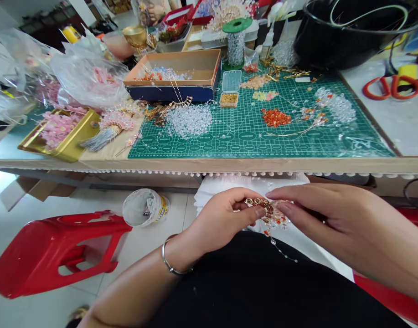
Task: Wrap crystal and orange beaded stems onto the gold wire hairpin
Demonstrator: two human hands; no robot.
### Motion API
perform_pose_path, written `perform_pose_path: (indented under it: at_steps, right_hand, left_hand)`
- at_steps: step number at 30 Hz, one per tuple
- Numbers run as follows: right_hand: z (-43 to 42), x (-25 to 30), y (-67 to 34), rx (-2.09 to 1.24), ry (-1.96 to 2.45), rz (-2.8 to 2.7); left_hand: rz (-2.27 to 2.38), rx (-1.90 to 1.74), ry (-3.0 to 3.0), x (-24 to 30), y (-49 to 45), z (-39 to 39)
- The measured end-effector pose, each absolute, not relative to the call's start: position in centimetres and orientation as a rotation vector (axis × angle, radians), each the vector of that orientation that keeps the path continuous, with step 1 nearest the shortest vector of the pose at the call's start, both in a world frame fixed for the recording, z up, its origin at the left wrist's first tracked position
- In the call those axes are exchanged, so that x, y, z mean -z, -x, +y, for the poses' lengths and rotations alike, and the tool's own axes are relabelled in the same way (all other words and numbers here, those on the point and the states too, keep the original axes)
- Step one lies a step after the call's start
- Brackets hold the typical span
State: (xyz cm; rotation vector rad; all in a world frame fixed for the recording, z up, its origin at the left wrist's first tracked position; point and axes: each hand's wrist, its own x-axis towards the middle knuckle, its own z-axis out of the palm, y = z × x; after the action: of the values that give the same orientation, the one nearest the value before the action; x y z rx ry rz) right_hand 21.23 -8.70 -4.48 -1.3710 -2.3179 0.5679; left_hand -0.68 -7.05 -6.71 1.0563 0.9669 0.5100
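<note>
Over my lap, below the table edge, both hands work on a small gold beaded ornament with orange and clear beads and a thin wire trailing down. My left hand pinches the gold ring part of it, a silver bangle on the wrist. My right hand closes its fingertips on the ornament's beaded side from the right. On the table above lies a green cutting mat with a heap of clear beads and a pile of orange beads.
A cardboard box with beads, a small clear case, a gold tray of pink flowers and plastic bags stand on the table. Red scissors lie at right. On the floor are a tipped red stool and a plastic tub.
</note>
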Motion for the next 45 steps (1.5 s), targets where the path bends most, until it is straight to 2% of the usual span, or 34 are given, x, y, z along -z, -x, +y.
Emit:
perform_pose_path:
  at_steps: [12, 20, 25, 29, 37, 45]
  right_hand:
    - [-8.0, 5.2, -21.9, -1.077, 1.556, -2.300]
    - [-8.8, 6.4, -22.3, -1.268, 1.677, -2.149]
    - [-9.5, 6.1, -22.3, -1.389, 1.708, -2.087]
    - [-9.9, 6.1, -22.3, -1.398, 1.762, -2.014]
    - [-9.6, 6.2, -23.0, -1.332, 1.737, -1.860]
    - [-9.1, 5.8, -22.5, -1.299, 1.699, -1.806]
  left_hand:
    - [0.932, -0.354, -0.921, 7.4, 0.5, -7.1]
    - [0.819, -0.299, -0.754, 8.6, 0.3, -7.2]
    - [0.807, -0.108, -1.227, 7.6, 0.5, -4.5]
    - [0.839, -0.205, -1.741, 5.3, -0.1, -2.7]
    - [0.870, -0.602, -2.256, 2.0, -2.0, -4.9]
    - [0.906, -0.805, -2.308, 3.0, -2.7, -5.9]
